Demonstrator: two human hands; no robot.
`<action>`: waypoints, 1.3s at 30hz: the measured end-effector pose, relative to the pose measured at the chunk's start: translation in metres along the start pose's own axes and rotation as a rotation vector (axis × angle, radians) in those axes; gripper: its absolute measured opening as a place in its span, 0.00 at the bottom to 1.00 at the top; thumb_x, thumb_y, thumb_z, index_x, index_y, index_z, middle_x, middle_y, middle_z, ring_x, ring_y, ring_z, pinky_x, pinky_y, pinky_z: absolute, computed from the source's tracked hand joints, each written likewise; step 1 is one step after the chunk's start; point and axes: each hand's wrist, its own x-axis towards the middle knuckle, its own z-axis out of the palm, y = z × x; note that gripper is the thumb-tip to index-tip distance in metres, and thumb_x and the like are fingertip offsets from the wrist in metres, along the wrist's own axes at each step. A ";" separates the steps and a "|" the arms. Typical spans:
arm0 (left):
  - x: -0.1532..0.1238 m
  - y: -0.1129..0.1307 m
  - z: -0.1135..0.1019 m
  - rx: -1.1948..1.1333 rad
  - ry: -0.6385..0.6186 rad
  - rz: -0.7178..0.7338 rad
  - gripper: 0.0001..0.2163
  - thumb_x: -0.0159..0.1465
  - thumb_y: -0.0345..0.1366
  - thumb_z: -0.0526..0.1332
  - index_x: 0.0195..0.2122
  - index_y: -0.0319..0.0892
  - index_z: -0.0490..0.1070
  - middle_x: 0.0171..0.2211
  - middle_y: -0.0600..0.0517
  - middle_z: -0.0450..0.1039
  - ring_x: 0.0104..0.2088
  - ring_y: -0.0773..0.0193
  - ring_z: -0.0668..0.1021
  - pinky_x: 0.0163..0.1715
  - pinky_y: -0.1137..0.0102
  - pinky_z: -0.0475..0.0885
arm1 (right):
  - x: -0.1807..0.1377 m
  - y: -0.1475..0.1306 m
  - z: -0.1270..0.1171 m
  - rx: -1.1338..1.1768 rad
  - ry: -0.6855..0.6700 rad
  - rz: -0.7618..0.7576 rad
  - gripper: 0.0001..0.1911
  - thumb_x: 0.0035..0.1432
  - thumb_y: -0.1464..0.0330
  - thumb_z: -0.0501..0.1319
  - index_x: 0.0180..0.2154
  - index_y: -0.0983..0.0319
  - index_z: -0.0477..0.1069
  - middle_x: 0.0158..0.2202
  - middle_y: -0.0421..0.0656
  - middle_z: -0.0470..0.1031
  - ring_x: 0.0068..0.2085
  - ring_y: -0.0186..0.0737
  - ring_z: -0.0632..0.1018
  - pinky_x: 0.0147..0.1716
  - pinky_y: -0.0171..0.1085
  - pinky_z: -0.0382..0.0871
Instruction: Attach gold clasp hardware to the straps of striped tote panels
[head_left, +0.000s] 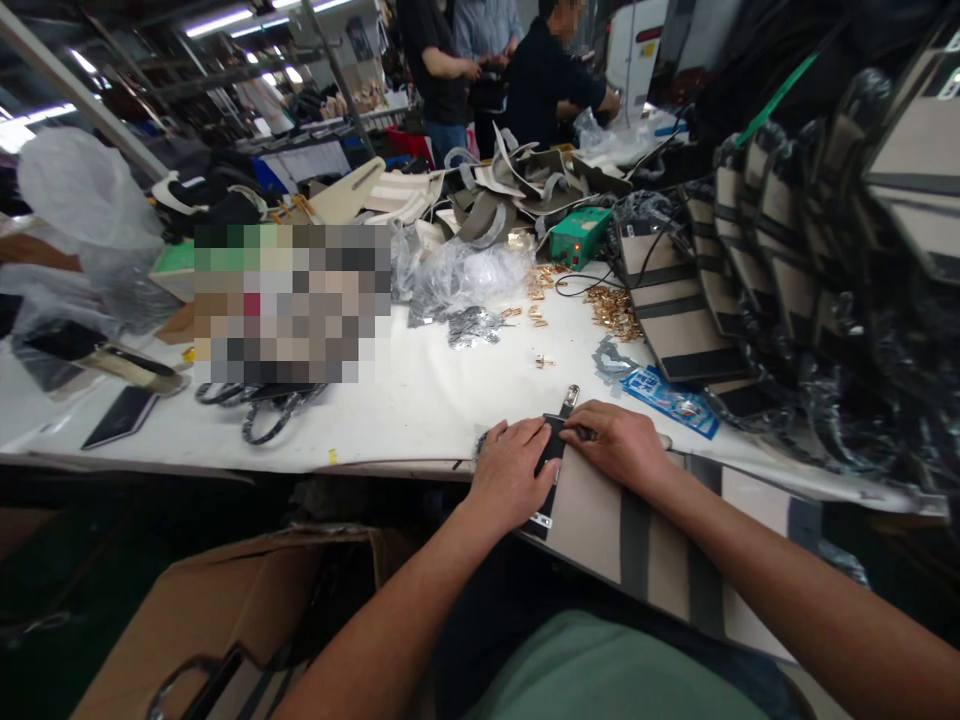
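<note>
A beige bag panel with dark stripes [671, 530] lies at the bench's front edge, partly over my lap. Across its left end runs a black strap [552, 455] with metal fittings at both ends: a clasp piece [571, 396] at the far end and a silver piece [541, 520] nearest me. My left hand [514, 470] rests flat on the strap and the panel's edge, fingers stretched out. Pinched in my right hand [622, 440] is a slim tool, its dark part [588, 434] showing by the fingertips; its tip and exact kind are hidden.
Gold metal fittings [615, 312] lie in a heap beyond my hands, near a green box with a cable [580, 238]. A blue packet [671, 400] lies to the right, before stacked striped bags [780, 220]. A cardboard box [202, 610] stands below left. People [555, 75] are at the back.
</note>
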 end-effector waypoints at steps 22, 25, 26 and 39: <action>-0.002 -0.013 0.003 0.048 -0.005 0.085 0.22 0.72 0.41 0.57 0.66 0.46 0.65 0.68 0.48 0.65 0.62 0.50 0.70 0.61 0.52 0.60 | -0.028 -0.043 0.008 -0.248 -0.015 0.065 0.14 0.63 0.70 0.59 0.49 0.63 0.77 0.39 0.48 0.78 0.44 0.51 0.74 0.43 0.46 0.61; -0.001 -0.013 0.004 0.064 -0.004 0.090 0.22 0.72 0.41 0.56 0.67 0.46 0.64 0.68 0.48 0.66 0.62 0.50 0.70 0.62 0.52 0.59 | -0.027 -0.043 0.009 -0.264 -0.035 0.058 0.15 0.64 0.69 0.59 0.51 0.64 0.76 0.41 0.50 0.78 0.45 0.51 0.74 0.44 0.46 0.62; -0.001 -0.013 0.005 0.077 -0.004 0.093 0.22 0.72 0.41 0.56 0.67 0.46 0.64 0.68 0.48 0.65 0.62 0.50 0.70 0.62 0.52 0.59 | -0.027 -0.043 0.009 -0.268 -0.046 0.059 0.16 0.64 0.69 0.59 0.52 0.65 0.76 0.42 0.50 0.78 0.45 0.51 0.74 0.44 0.46 0.62; 0.002 -0.007 -0.004 0.291 -0.068 0.169 0.23 0.75 0.43 0.51 0.67 0.40 0.63 0.68 0.45 0.65 0.58 0.50 0.72 0.55 0.53 0.66 | -0.011 -0.055 -0.009 -0.378 -0.302 0.054 0.15 0.66 0.73 0.56 0.52 0.67 0.74 0.47 0.53 0.76 0.48 0.53 0.76 0.42 0.44 0.68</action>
